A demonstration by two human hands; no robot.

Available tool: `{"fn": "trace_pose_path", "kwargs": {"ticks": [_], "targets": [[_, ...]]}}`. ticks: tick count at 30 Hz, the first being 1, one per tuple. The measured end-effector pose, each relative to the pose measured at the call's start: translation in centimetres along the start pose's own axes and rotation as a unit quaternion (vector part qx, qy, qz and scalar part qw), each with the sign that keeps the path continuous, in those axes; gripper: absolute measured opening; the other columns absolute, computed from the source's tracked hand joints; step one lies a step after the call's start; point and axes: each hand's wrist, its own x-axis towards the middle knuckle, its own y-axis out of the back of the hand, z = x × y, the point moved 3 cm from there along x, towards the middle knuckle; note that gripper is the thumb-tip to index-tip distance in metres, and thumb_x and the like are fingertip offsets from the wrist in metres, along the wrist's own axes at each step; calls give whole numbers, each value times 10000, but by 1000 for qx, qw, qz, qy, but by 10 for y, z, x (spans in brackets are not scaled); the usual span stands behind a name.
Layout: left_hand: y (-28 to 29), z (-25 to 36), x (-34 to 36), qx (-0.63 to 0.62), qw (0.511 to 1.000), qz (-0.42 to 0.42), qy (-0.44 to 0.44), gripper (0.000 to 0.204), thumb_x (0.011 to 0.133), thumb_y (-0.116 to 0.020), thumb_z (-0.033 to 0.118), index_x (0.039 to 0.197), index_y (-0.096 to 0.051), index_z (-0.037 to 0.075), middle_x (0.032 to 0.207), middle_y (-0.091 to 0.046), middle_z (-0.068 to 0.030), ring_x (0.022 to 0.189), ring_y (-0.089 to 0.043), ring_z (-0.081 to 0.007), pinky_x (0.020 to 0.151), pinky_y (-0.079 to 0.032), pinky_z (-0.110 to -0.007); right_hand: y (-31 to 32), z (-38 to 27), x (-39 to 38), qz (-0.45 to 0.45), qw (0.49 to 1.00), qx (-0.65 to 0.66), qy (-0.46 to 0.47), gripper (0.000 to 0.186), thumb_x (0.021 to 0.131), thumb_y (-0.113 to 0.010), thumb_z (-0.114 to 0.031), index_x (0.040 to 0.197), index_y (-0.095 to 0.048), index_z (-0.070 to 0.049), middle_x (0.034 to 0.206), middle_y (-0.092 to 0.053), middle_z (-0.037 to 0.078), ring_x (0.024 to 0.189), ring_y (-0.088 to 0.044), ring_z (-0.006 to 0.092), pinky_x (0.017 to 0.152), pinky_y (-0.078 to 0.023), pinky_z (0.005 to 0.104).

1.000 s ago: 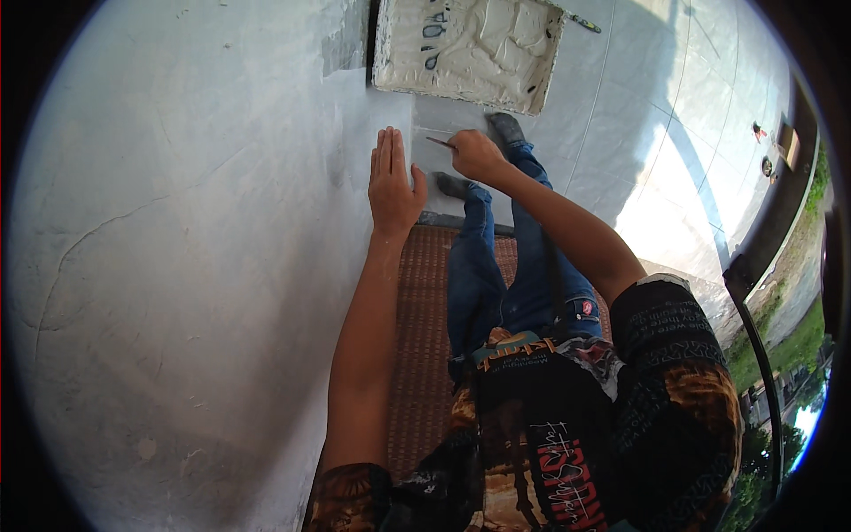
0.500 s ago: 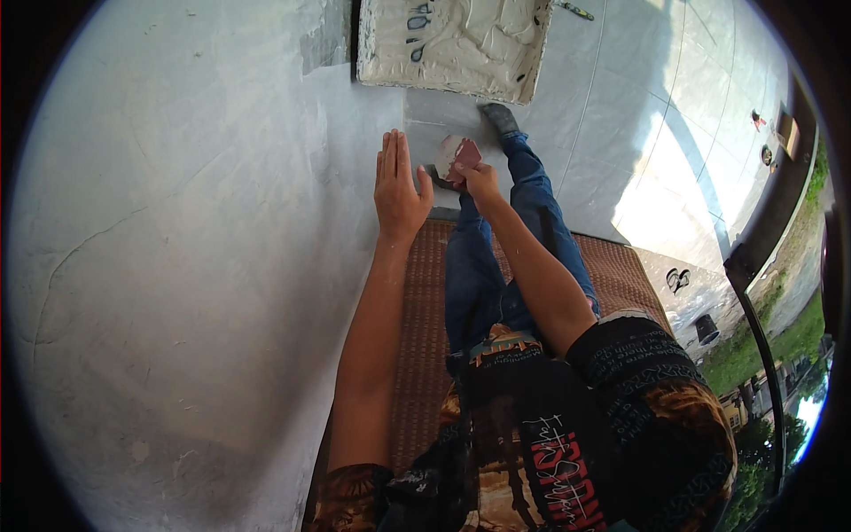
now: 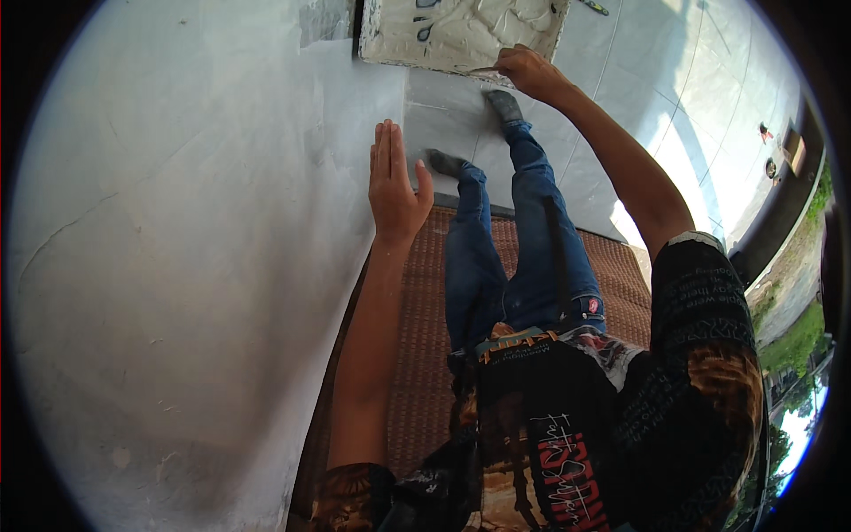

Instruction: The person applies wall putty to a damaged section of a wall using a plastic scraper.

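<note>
Swung forward to the near edge of the tray [image 3: 399, 64], the right hand [image 3: 529, 73] clamps a thin, flat scraper [image 3: 484, 70] by ridged, creamy paste [image 3: 474, 34]; the left hand [image 3: 396, 191], fingers straight, stands beside the smooth wall [image 3: 177, 257].

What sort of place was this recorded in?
Probably a porch or terrace: a patchy grey wall on the left, pale floor tiles partly in sunlight, and green grass outside at the right.
</note>
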Motion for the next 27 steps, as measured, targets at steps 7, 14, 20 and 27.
{"fn": "trace_pose_path", "kwargs": {"ticks": [7,14,20,27], "targets": [[-6,3,-4,-16,1000,-3,23,610,905,-536,87,1467,-371,-84,1507,-409,-265,1440,-360,-404,1183,-318,-490,-27,-35,46,-14,999,-44,-11,146,835,-562,-2,897,-694,2,966,-661,138,1030,-638,337,927,-521,431],[-5,5,-5,4,1000,1,22,631,912,-536,78,1494,-333,-55,1524,-386,-256,1437,-356,-410,1165,-352,-476,-12,-64,92,-82,990,-97,-59,244,827,-595,-13,1031,-728,-8,1047,-712,194,1032,-689,361,877,-567,448],[-3,8,-1,-3,1000,4,16,629,917,-536,90,1496,-334,-53,1523,-384,-261,1438,-355,-408,1165,-353,-472,-37,-52,98,-104,987,-115,-36,221,855,-609,-47,1041,-717,4,1024,-717,183,993,-703,338,838,-572,440],[-7,2,-5,-2,1000,6,23,631,914,-537,81,1495,-333,-55,1518,-388,-264,1435,-359,-411,1159,-363,-475,-31,-6,112,-131,984,-89,-83,260,871,-618,-98,1086,-693,26,1051,-701,248,978,-679,396,867,-527,464]]}}
